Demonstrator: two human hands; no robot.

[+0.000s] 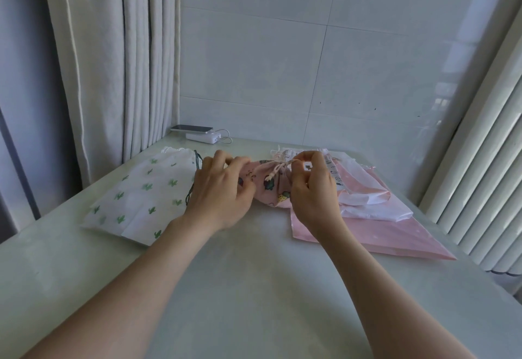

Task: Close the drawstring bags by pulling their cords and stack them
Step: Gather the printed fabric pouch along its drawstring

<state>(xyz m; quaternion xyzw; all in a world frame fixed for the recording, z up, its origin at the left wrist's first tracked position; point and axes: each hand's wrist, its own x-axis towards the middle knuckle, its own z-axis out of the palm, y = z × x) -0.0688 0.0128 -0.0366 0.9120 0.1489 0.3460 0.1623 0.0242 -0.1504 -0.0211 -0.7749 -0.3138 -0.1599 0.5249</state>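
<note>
Small pink printed bag [270, 189] mid-table [254, 288], mouth cinched, between both hands. Left hand [223, 192] fingers curled, gripping bag's left side. Right hand [312, 192] pinches white cord [278, 167] with thumb and forefinger at bag's neck. White cactus bag [141, 197] flat at left. Pile of pink and white bags [372, 206] at right, behind right hand. Phone [192, 128] on power bank [202, 137] at far edge.

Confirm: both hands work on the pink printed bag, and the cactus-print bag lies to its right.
Wrong side. In the head view the cactus-print bag lies to the left of the pink printed bag; left hand and right hand both work on that bag.
</note>
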